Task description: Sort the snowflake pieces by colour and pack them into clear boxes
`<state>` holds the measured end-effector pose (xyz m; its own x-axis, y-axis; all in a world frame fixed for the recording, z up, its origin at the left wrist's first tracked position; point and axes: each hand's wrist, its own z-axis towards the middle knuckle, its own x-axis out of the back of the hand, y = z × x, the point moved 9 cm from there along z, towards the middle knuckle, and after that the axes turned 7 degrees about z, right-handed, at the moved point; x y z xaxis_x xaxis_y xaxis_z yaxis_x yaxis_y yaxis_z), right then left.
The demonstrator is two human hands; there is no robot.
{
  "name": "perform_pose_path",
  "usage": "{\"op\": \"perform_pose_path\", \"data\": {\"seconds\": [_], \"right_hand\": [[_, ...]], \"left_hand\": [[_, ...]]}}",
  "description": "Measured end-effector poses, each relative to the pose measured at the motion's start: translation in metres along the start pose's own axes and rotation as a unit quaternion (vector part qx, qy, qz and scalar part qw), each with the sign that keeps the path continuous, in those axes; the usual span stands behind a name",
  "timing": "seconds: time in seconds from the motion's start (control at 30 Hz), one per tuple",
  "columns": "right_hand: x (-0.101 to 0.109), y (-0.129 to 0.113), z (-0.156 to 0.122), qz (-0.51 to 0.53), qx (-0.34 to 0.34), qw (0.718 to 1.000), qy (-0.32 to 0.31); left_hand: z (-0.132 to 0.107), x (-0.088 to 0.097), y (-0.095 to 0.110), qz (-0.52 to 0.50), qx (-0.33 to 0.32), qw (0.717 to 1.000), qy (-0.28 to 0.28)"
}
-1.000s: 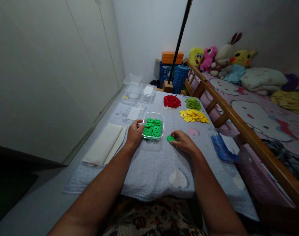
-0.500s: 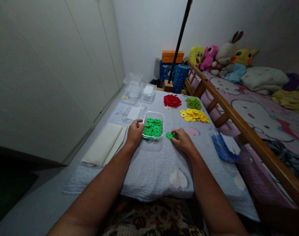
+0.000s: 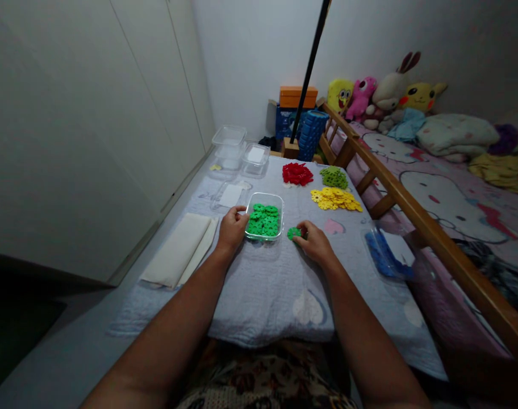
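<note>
A clear plastic container [image 3: 282, 200] full of green snowflake discs [image 3: 264, 219] stands on the cloth in front of me. My left hand [image 3: 232, 230] grips its left rim between thumb and fingers. To the container's right, my right hand [image 3: 314, 241] is closed in a pinch on a green snowflake disc [image 3: 292, 233], low over the cloth. The fingers partly cover this disc, so I cannot tell whether more discs are behind it.
Farther back lie piles of red pieces [image 3: 297, 174], light green pieces [image 3: 333, 177] and yellow discs [image 3: 335, 199]. Clear containers [image 3: 229, 136] stand at the back left. A folded beige cloth [image 3: 178, 250] lies left, a box of blue pieces [image 3: 387, 255] right, beside a wooden bed rail [image 3: 395, 187].
Almost nothing differs. The whole view has shifted very slightly, and my right hand's fingers have moved a little on the green disc.
</note>
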<state>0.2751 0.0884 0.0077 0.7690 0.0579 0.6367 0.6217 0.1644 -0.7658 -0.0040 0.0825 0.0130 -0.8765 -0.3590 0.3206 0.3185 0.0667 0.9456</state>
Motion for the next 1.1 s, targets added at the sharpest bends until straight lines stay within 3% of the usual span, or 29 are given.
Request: {"op": "perform_pose_path", "data": {"seconds": [0.17,0.33,0.5,0.6,0.93,1.1], "right_hand": [[0.014,-0.002,0.003,0.162,-0.014,0.986,0.044],[0.027,-0.036,0.015,0.21,0.046,0.973,0.08],[0.014,-0.082,0.033,0.065,0.121,0.989,0.063],[0.003,-0.095,0.043,-0.052,0.125,0.988,0.075],[-0.027,-0.098,0.056,-0.207,0.11,0.971,0.041],[-0.007,-0.088,0.052,-0.164,0.113,0.979,0.039]], "left_hand": [[0.002,-0.001,-0.003,-0.002,-0.003,1.0,0.0],[0.002,-0.002,-0.004,-0.008,0.002,1.0,-0.006],[0.002,-0.002,-0.005,-0.004,0.003,1.0,-0.006],[0.002,-0.002,-0.005,-0.009,0.006,1.0,-0.007],[0.002,-0.003,-0.003,-0.014,0.006,1.0,-0.008],[0.002,-0.002,-0.004,-0.009,0.004,1.0,-0.006]]}}
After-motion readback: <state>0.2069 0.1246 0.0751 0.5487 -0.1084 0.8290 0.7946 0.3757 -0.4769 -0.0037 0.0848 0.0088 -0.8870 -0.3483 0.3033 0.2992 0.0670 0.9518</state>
